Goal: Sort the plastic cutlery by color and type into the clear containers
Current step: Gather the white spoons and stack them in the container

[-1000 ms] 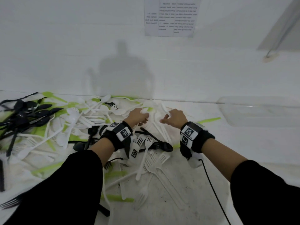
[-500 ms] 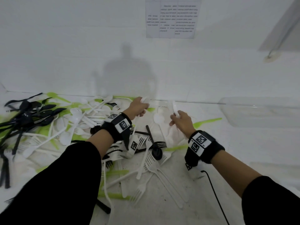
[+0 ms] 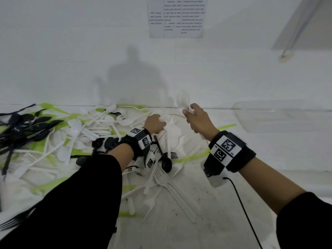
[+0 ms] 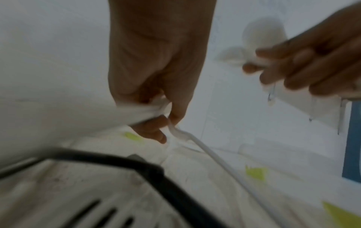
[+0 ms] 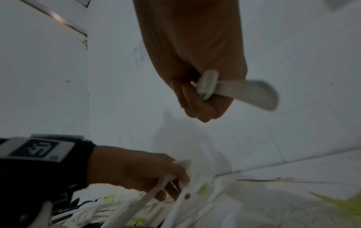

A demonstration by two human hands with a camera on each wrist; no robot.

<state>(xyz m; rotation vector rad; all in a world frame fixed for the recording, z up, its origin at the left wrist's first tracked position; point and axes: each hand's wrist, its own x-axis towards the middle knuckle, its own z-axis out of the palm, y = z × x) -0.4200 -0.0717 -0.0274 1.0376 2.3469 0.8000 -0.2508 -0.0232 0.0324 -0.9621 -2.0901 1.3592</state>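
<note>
A heap of white, black and green plastic cutlery (image 3: 93, 130) covers the table's left and middle. My right hand (image 3: 196, 117) (image 5: 197, 98) is raised above the heap and grips white spoons (image 3: 183, 100) (image 5: 254, 94), bowls up. My left hand (image 3: 155, 123) (image 4: 156, 108) is down in the heap with its fingers curled round white spoon handles (image 4: 181, 135) (image 5: 175, 185). A clear container (image 3: 283, 115) stands at the right, near the wall.
Black spoons and forks (image 3: 21, 128) are bunched at the far left. White forks (image 3: 167, 184) and a black spoon (image 3: 166, 163) lie in front of my wrists. Green knives (image 3: 224, 127) are scattered about. The wall runs close behind, with a paper sheet (image 3: 177, 17).
My right hand has lifted up and to the right with the white spoons. My left hand has stayed low in the heap, holding white spoons.
</note>
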